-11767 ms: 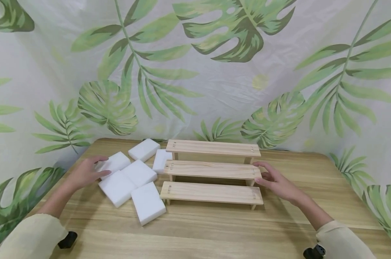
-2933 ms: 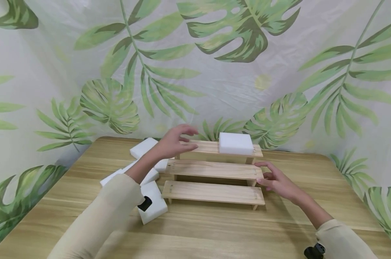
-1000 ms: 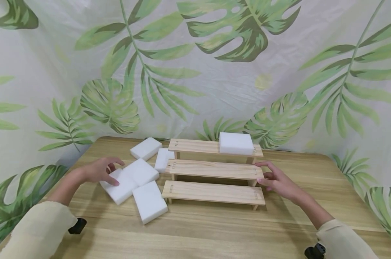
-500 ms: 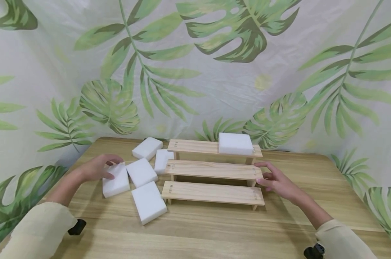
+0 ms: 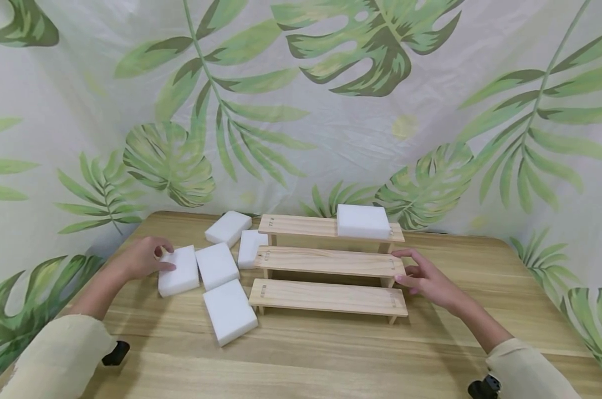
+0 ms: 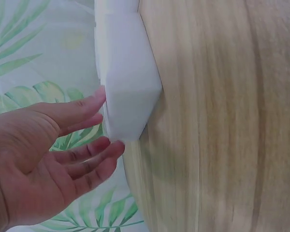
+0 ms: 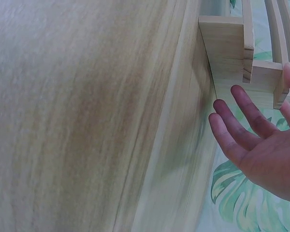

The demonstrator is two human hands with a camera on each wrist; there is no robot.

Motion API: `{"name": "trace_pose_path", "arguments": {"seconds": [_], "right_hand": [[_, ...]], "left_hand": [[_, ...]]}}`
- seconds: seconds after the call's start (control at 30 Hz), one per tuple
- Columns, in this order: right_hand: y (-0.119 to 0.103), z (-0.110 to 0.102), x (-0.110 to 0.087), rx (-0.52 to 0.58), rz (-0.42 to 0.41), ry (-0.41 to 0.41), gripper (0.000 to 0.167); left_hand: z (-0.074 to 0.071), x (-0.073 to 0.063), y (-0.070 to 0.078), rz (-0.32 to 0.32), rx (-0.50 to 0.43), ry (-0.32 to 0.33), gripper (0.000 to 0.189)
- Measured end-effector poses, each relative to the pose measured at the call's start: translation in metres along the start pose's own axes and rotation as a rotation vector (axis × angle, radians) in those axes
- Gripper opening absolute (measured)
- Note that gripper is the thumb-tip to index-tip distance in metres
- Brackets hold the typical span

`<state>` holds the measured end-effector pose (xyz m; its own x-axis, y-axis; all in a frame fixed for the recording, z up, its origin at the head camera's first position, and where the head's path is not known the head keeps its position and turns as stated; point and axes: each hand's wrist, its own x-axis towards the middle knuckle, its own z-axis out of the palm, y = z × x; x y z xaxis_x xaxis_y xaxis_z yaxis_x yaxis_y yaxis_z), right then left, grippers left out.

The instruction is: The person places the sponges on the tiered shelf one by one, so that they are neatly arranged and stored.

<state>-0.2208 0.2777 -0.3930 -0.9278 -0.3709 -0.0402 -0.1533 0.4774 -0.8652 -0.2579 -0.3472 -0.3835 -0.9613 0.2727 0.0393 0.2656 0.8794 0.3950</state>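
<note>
My left hand (image 5: 143, 257) is at the left end of a white foam block (image 5: 179, 270), its fingers loosely bent. In the left wrist view, the thumb touches the edge of the block (image 6: 130, 92) and the fingertips (image 6: 117, 147) sit right at its lower corner. To the right stands a three-tier wooden stand (image 5: 326, 261) of pale boards on short legs. My right hand (image 5: 428, 281) pinches the right end of its middle board between thumb and index finger, while the other fingers (image 7: 244, 108) extend beneath. One white block (image 5: 363, 220) lies on the top board, toward its right end.
Several more white blocks lie between my left hand and the stand: a near one (image 5: 229, 312), a middle one (image 5: 217, 266) and two farther back (image 5: 228, 227). The wooden table (image 5: 301, 360) ends at a leaf-print cloth backdrop (image 5: 291, 122).
Earlier, a block was placed on the top board and my left hand came back to the pile. In the last second the block at that hand turned and slid apart from its neighbour. The right hand stays put.
</note>
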Motion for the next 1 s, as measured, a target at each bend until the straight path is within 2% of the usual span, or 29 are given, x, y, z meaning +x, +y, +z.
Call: {"name": "trace_pose_path", "arguments": {"seconds": [0.23, 0.37, 0.5, 0.63, 0.73, 1.0], "right_hand": [[-0.001, 0.000, 0.000, 0.000, 0.001, -0.003, 0.056], [-0.001, -0.001, 0.000, 0.000, 0.003, -0.002, 0.056], [-0.001, -0.001, 0.000, 0.002, 0.006, -0.004, 0.056], [-0.002, -0.001, 0.001, 0.007, 0.008, -0.010, 0.056], [-0.002, -0.001, 0.000, 0.004, 0.009, -0.010, 0.056], [-0.002, 0.000, -0.001, 0.006, 0.013, -0.006, 0.056]], "left_hand": [[0.000, 0.001, 0.002, 0.029, -0.085, -0.008, 0.035], [0.000, 0.000, 0.004, 0.018, -0.080, 0.002, 0.036], [0.001, 0.000, 0.007, -0.034, -0.024, -0.003, 0.051], [0.003, -0.001, 0.010, -0.094, 0.001, -0.075, 0.072], [0.003, -0.001, 0.012, -0.119, -0.007, -0.121, 0.080], [0.006, -0.005, 0.011, -0.103, 0.002, -0.136, 0.090]]}}
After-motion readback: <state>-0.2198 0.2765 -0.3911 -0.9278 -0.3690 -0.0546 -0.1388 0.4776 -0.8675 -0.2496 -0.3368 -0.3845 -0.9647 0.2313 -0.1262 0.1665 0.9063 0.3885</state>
